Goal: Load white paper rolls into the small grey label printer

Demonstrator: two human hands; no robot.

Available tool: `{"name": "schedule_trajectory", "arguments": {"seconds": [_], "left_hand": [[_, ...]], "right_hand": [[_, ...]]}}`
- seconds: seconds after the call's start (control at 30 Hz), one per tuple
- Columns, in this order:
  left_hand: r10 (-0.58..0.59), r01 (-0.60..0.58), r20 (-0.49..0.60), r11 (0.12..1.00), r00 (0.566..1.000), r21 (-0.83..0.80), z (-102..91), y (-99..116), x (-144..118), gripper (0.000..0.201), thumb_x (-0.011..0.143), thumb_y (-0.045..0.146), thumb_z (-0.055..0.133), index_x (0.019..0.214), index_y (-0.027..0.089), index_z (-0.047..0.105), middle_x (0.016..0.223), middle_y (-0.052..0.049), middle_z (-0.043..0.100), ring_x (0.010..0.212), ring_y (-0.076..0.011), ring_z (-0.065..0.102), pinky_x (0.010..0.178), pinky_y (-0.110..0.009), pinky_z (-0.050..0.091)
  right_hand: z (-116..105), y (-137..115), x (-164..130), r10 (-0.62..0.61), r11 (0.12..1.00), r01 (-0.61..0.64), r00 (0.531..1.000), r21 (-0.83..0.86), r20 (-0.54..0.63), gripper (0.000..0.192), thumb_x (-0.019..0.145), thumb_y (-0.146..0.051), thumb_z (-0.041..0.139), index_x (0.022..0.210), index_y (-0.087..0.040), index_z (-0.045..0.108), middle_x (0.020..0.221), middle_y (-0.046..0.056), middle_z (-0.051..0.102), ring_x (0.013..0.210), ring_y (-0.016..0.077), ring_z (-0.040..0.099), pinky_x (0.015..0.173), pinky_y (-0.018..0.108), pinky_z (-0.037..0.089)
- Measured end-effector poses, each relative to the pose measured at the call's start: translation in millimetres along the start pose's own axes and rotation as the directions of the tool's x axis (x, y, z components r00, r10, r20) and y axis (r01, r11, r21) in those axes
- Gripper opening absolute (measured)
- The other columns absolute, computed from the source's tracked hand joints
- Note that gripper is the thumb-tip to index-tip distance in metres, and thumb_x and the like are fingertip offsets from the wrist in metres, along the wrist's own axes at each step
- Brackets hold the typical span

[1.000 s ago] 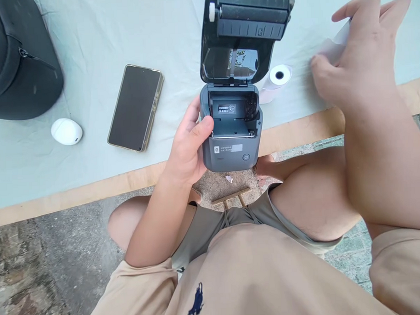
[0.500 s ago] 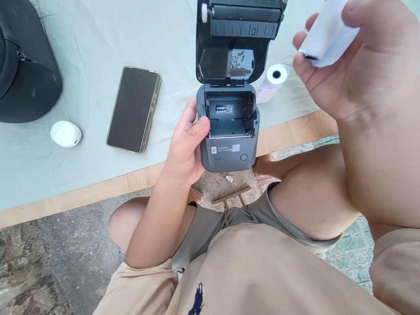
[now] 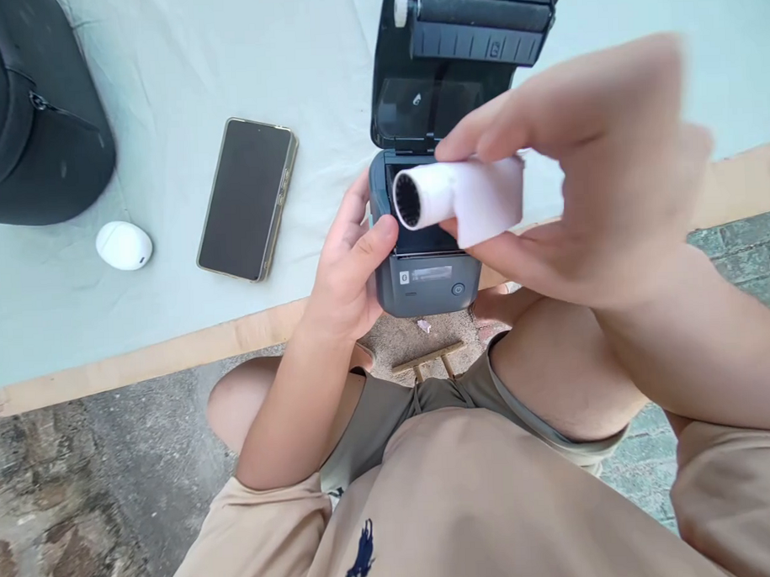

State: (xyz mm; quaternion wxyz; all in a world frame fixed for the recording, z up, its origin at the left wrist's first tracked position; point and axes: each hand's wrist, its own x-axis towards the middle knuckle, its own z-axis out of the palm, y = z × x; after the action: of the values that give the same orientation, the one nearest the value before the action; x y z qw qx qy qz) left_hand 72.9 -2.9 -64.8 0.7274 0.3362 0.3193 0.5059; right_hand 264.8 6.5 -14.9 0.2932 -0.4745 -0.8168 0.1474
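My left hand [image 3: 352,269] grips the left side of a dark grey label printer [image 3: 429,291], its thumb on the rim of the paper bay. The printer's black lid [image 3: 441,93] stands raised, with a roller across its upper part. Between the thumb and fingers of my right hand [image 3: 608,171] is a white paper roll [image 3: 489,196], held over the open bay. The roll's hollow, dark end faces left and a flap of its paper hangs loose. The roll and fingers hide most of the bay; my right hand is partly blurred.
A black phone [image 3: 248,201] lies on the pale cloth [image 3: 151,95] left of the printer. Farther left are a white oval case [image 3: 124,245] and a black zippered bag [image 3: 31,124]. The table's wooden edge [image 3: 191,350] runs in front of my knees.
My right hand has brought the paper roll down and left, from the upper right to over the printer's bay. The printer has shifted slightly right. The second roll behind it is now hidden.
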Motion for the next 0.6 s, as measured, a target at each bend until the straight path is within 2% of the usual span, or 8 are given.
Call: {"name": "schedule_trajectory", "arguments": {"seconds": [0.1,0.17,0.23,0.37,0.5,0.6], "left_hand": [[-0.019,0.019,0.013,1.0,1.0,-0.019,1.4,1,0,0.032,0.093,0.034,0.062,0.123,0.024,0.057,0.12,-0.003,0.069,0.146,-0.0247,0.046,0.117,-0.037,0.051],[-0.019,0.019,0.016,1.0,1.0,-0.012,1.8,2,-1,0.035,0.092,0.035,0.064,0.125,0.024,0.056,0.126,-0.003,0.067,0.148,-0.0241,0.045,0.119,-0.034,0.049],[-0.017,0.017,0.02,1.0,1.0,0.004,2.1,2,-1,0.038,0.092,0.036,0.064,0.126,0.024,0.055,0.133,-0.004,0.064,0.148,-0.0237,0.044,0.119,-0.032,0.048],[0.006,-0.007,0.022,1.0,1.0,0.017,3.8,1,-1,0.038,0.092,0.037,0.063,0.125,0.022,0.053,0.138,-0.005,0.06,0.146,-0.0249,0.047,0.114,-0.032,0.052],[0.003,-0.003,-0.001,1.0,1.0,0.016,2.3,0,1,0.04,0.088,0.04,0.068,0.122,0.024,0.053,0.132,-0.004,0.064,0.146,-0.0265,0.046,0.116,-0.037,0.051],[0.019,-0.019,0.003,0.999,1.0,0.039,-2.6,-2,2,0.046,0.08,0.044,0.075,0.117,0.027,0.055,0.125,-0.002,0.068,0.144,-0.0285,0.048,0.113,-0.038,0.052]], "right_hand": [[1,-2,8,-0.114,0.977,0.112,0.993,-0.183,0.002,0.018,0.094,-0.028,0.046,0.107,-0.022,0.057,0.113,-0.003,0.068,0.093,0.0083,0.064,0.07,0.023,0.04],[2,0,11,-0.166,0.933,0.171,0.985,-0.318,0.041,0.017,0.094,-0.024,0.043,0.105,-0.021,0.056,0.115,-0.002,0.069,0.09,0.009,0.066,0.068,0.026,0.037],[6,3,13,-0.211,0.898,0.217,0.976,-0.383,0.058,0.017,0.094,-0.025,0.044,0.101,-0.02,0.059,0.114,-0.002,0.07,0.091,0.0105,0.067,0.069,0.027,0.038],[14,5,13,-0.259,0.901,0.24,0.966,-0.36,-0.005,0.026,0.096,-0.03,0.045,0.086,-0.02,0.066,0.102,-0.007,0.072,0.096,0.0125,0.067,0.077,0.029,0.043],[22,-2,6,-0.321,0.906,0.278,0.943,-0.319,-0.088,0.02,0.093,-0.032,0.051,0.086,-0.022,0.067,0.094,-0.007,0.071,0.091,0.011,0.064,0.081,0.028,0.043],[24,-6,1,-0.398,0.893,0.378,0.916,-0.246,-0.038,0.026,0.095,-0.04,0.05,0.089,-0.022,0.068,0.095,-0.006,0.071,0.1,0.01,0.065,0.085,0.029,0.044]]}}
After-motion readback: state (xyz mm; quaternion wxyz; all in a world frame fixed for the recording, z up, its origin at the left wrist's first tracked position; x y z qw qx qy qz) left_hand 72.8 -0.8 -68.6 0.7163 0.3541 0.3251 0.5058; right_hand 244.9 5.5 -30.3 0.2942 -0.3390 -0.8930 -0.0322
